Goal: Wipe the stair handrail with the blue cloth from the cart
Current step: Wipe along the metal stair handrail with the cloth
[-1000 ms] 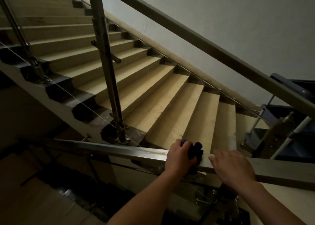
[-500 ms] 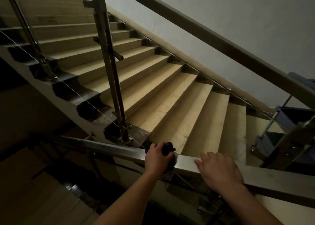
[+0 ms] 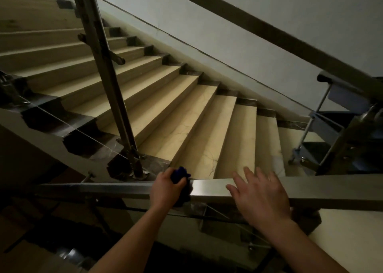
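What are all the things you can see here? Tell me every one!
handrail: one, silver metal, running across the front
second rail: one, dark, sloping up the wall side
post: one, metal, standing at the stair edge
stairs: one flight, beige, rising to the upper left
wall: one, pale grey, behind the stairs
cart: one, blue-grey, far right, partly hidden
blue cloth: one, bunched on the handrail
left hand: gripping the cloth
right hand: open, fingers spread over the handrail

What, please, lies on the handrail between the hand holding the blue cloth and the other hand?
Head view: only bare handrail separates the left hand, gripping the blue cloth, from the right hand.
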